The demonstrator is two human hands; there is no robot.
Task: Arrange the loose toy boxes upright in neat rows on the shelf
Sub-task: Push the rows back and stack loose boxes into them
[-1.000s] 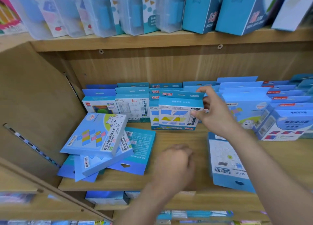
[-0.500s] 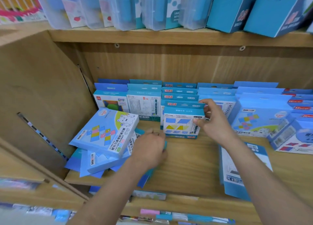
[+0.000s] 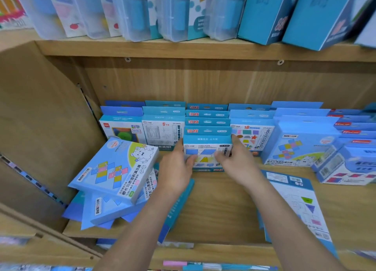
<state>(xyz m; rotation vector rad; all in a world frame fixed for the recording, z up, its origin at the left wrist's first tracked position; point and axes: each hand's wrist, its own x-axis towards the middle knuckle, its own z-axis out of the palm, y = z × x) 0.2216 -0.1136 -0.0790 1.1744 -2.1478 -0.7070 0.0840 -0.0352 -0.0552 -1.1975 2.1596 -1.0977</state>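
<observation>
A blue shape-puzzle box (image 3: 206, 143) stands upright at the front of the middle row on the wooden shelf (image 3: 219, 205). My left hand (image 3: 177, 166) grips its left edge, thumb on the front face. My right hand (image 3: 237, 162) holds its right edge, fingers curled over the front. A loose pile of flat blue boxes (image 3: 116, 173) lies tilted at the shelf's left. Another box (image 3: 297, 207) lies flat at the right front, and a teal box (image 3: 179, 207) lies flat under my left forearm.
Upright rows of blue boxes (image 3: 252, 132) fill the back of the shelf, some leaning at the far right (image 3: 345, 158). The wooden side panel (image 3: 36, 128) closes the left. The upper shelf carries clear cases and blue boxes (image 3: 264, 14).
My left hand rose from the flat boxes at the shelf front to the left edge of the upright box. My right hand stayed on its right edge. The camera moved closer.
</observation>
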